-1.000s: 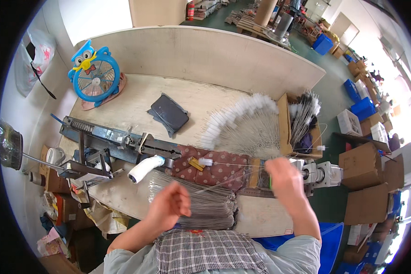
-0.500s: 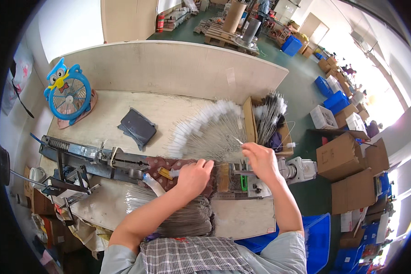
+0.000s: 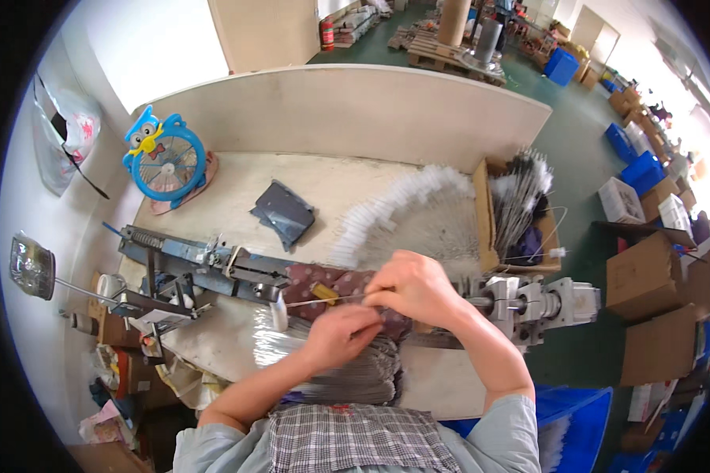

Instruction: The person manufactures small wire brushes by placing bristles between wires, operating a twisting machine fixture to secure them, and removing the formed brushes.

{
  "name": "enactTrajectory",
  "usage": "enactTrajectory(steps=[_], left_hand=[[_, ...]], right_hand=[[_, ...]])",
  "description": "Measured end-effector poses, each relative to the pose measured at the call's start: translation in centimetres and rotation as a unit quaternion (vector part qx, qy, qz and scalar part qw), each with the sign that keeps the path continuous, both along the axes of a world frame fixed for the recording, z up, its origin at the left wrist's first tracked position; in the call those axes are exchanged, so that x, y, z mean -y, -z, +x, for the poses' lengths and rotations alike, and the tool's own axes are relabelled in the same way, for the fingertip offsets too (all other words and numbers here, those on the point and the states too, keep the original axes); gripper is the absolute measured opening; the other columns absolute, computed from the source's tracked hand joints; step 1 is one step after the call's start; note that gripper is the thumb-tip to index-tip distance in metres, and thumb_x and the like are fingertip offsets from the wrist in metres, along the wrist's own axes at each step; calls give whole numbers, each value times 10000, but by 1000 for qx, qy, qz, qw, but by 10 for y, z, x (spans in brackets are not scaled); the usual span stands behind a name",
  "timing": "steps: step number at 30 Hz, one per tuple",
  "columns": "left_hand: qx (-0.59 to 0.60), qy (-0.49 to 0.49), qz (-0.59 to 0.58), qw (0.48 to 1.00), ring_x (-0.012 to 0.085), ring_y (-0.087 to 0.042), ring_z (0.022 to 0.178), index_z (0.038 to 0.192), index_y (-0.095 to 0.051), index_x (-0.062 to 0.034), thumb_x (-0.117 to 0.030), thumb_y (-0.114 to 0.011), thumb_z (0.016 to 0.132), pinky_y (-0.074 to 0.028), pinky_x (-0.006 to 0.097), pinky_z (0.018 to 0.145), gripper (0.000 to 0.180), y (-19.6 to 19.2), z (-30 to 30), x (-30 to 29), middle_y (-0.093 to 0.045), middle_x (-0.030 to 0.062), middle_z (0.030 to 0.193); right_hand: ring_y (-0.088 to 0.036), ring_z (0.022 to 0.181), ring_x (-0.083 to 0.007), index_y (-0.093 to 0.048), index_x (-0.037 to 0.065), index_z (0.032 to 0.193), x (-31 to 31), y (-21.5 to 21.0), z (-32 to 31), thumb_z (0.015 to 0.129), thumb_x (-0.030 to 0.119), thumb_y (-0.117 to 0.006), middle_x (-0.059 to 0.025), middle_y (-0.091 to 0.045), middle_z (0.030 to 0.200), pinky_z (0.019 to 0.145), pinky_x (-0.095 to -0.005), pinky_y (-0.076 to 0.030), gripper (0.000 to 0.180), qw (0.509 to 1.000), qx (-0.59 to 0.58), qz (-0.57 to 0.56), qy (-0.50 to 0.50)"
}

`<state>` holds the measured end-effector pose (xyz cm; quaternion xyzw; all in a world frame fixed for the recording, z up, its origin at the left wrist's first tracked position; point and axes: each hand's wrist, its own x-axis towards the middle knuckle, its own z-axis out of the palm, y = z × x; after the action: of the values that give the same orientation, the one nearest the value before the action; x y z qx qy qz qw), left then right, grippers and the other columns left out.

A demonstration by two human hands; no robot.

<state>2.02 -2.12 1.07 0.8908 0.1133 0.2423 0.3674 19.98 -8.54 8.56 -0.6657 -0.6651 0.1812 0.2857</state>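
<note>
My right hand is closed in a pinch over the spotted maroon cloth. From its fingertips a thin metal wire runs left toward a white cylindrical piece; I cannot tell whether the two are joined. Just below and touching or nearly so, my left hand has its fingers curled closed, and whatever they hold is hidden. Under my left forearm lies a thick bundle of metal wires. A yellow piece rests on the cloth. Beyond my hands, white-tipped wire brushes lie fanned out.
A long metal fixture occupies the left of the bench, and a motor-like machine the right. A cardboard box of wire brushes stands behind the machine. Farther back are a dark folded sheet, a blue fan and a low partition.
My right hand has come left and nearer from the fanned brushes to beside my left hand. My left hand has dropped nearer to me. The whole view has shifted.
</note>
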Motion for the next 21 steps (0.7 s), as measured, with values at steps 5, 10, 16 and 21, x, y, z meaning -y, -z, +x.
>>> enactTrajectory(steps=[5,10,16,21], left_hand=[[-50,-192,-741,641,175,-587,702,905,-648,-40,-410,-480,942,-461,296,626,408,32,-57,-14,-641,58,796],[183,-235,-836,461,177,-428,590,841,-628,-75,-499,-402,929,-371,316,563,488,45,-116,-68,-501,26,645],[174,-228,-710,643,164,-521,502,719,-620,-98,-503,-452,929,-390,293,483,487,-15,-103,-75,-550,39,583],[-73,-156,-468,867,171,-612,565,723,-675,-19,-484,-586,861,-465,258,536,493,-5,-77,-44,-644,63,634]], right_hand=[[-567,753,-222,-684,124,740,-54,28,-46,743,219,-676,2,-625,709,671,-351,-480,95,988,20,143,-46],[-566,761,-224,-679,120,750,-75,41,-73,752,201,-666,0,-628,716,667,-344,-485,81,990,67,123,-21],[-567,754,-238,-681,118,744,-82,38,-84,739,191,-672,-7,-635,722,670,-365,-486,73,994,77,74,14],[-575,755,-237,-687,125,728,-83,30,-88,732,208,-665,-7,-644,716,664,-366,-484,86,994,92,50,39]])
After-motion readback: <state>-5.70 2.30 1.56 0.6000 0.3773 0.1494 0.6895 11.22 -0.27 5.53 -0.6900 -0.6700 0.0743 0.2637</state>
